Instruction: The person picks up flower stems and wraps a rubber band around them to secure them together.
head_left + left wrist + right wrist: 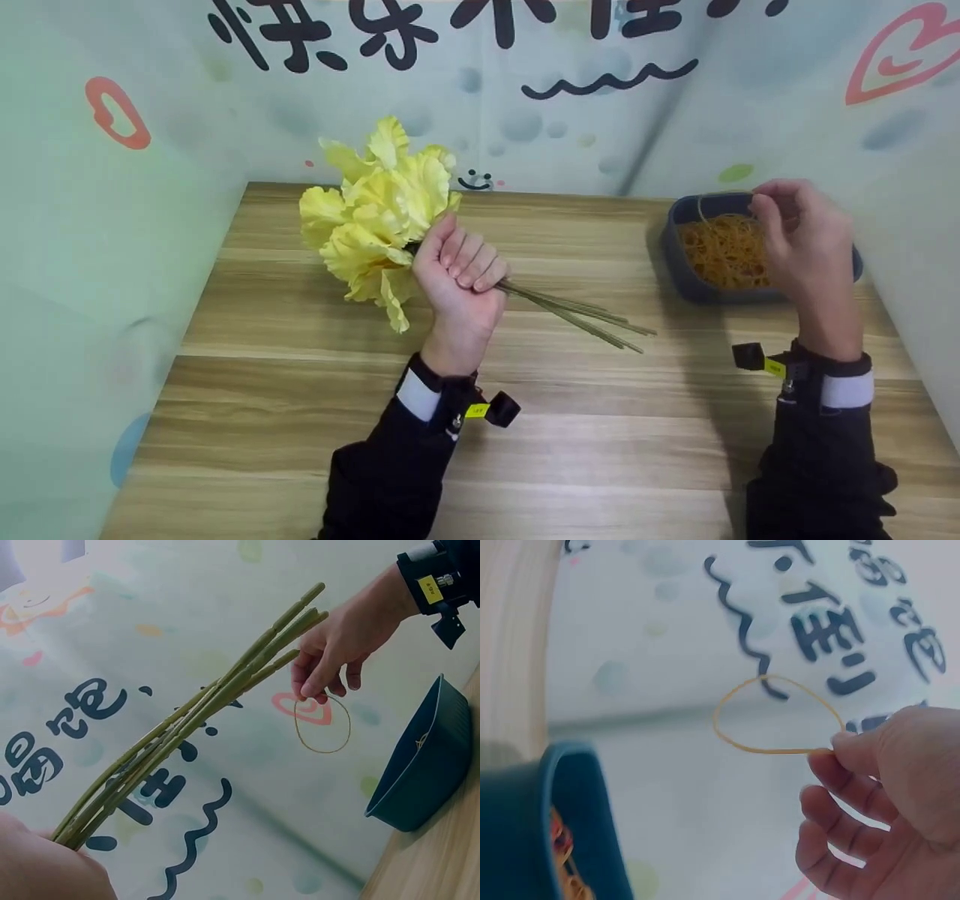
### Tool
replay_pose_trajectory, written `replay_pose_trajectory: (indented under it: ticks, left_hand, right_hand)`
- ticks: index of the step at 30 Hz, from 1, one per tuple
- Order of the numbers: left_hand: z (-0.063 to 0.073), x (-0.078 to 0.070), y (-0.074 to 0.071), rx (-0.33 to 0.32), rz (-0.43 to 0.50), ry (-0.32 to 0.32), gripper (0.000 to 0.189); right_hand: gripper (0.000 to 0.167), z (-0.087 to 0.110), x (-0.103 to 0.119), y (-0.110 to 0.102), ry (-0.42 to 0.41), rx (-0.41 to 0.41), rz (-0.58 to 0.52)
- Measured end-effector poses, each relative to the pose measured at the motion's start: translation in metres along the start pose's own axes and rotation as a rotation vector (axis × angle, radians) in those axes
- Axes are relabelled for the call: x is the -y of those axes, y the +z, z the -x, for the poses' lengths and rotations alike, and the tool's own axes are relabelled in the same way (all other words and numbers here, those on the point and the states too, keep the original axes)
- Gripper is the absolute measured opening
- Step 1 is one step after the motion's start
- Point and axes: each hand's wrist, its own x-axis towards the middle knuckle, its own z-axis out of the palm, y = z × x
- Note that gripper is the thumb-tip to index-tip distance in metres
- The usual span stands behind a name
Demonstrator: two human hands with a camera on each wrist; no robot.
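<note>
My left hand (463,281) grips a bunch of yellow artificial flowers (382,217) just below the blooms. Their green stems (195,716) come out past the little-finger side and point to the right, the ends spread slightly apart. Between thumb and forefinger my right hand (806,236) pinches a single rubber band (754,751). It hangs as a loose, unstretched loop. In the head view that hand is over the right part of a dark blue bin (679,281), which holds a heap of rubber bands (724,251). The band and the stems are apart.
The wood-grain table (585,435) runs up to a printed backdrop (525,142) with black lettering at the back. More of the backdrop stands along the left and right sides. Each wrist carries a small black camera (502,409).
</note>
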Motion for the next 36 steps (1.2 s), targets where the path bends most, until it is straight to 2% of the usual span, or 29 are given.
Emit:
replay_pose_trajectory:
  ticks: [5, 10, 14, 20, 28, 36]
  left_hand:
    - [-0.001, -0.001, 0.000, 0.011, 0.014, -0.002, 0.054]
    - [-0.002, -0.001, 0.000, 0.012, 0.002, -0.002, 0.053]
    - [-0.002, -0.001, 0.001, 0.006, -0.021, 0.006, 0.053]
    - [0.000, -0.002, 0.000, 0.019, -0.035, 0.005, 0.053]
    - [0.000, -0.004, -0.001, 0.038, -0.009, 0.006, 0.053]
    - [-0.002, -0.004, -0.001, 0.024, -0.006, 0.010, 0.052]
  right_hand:
    - [0.015, 0.004, 0.013, -0.001, -0.151, 0.049, -0.059]
    - [0.009, 0.006, 0.023, 0.001, -0.329, 0.146, -0.192]
    - [0.011, 0.009, 0.031, 0.004, -0.422, 0.226, -0.294]
    - [0.022, 0.013, 0.045, 0.003, -0.492, 0.314, -0.450]
    - [0.025, 0.014, 0.063, 0.000, -0.564, 0.370, -0.726]
    - [0.023, 0.012, 0.068, 0.000, -0.636, 0.431, -0.788]
